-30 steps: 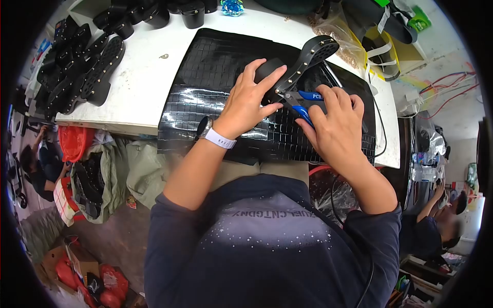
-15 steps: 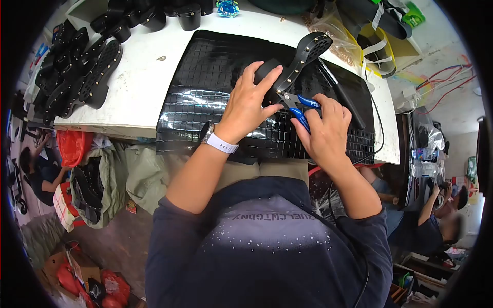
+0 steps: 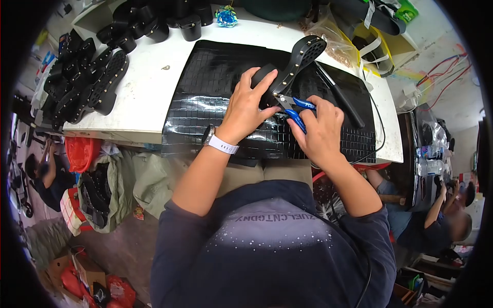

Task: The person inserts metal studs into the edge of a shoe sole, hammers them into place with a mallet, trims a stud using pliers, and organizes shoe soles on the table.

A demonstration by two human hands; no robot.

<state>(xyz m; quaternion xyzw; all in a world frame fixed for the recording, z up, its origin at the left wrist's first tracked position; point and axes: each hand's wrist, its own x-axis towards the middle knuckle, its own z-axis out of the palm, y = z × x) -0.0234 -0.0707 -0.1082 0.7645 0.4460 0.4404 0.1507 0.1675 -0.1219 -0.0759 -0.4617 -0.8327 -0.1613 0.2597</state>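
A black heeled shoe sole [image 3: 294,68] with gold studs along its edge stands tilted over a glossy black crocodile-pattern sheet [image 3: 185,118]. My left hand [image 3: 245,105] is closed around its heel end, with the thumb near the cutter jaws. In my right hand [image 3: 321,126] are blue-handled cutters [image 3: 298,112], fingers wrapped around the grips. Their jaws meet the sole's edge by a stud; whether they bite on it is too small to tell. A long black-handled tool [image 3: 343,97] lies on the sheet to the right of the sole.
Studded black soles [image 3: 97,87] are piled at the table's left, with black heeled pieces [image 3: 190,28] along the back. A blue toy-like object [image 3: 226,16] sits nearby. A plastic bag [image 3: 336,43] lies at the back right. A thin cable [image 3: 383,128] hangs over the right side.
The view has turned slightly, so the table appears shifted right and down. My hands, the sole and the cutters keep nearly the same pose, the jaws still at the sole's edge.
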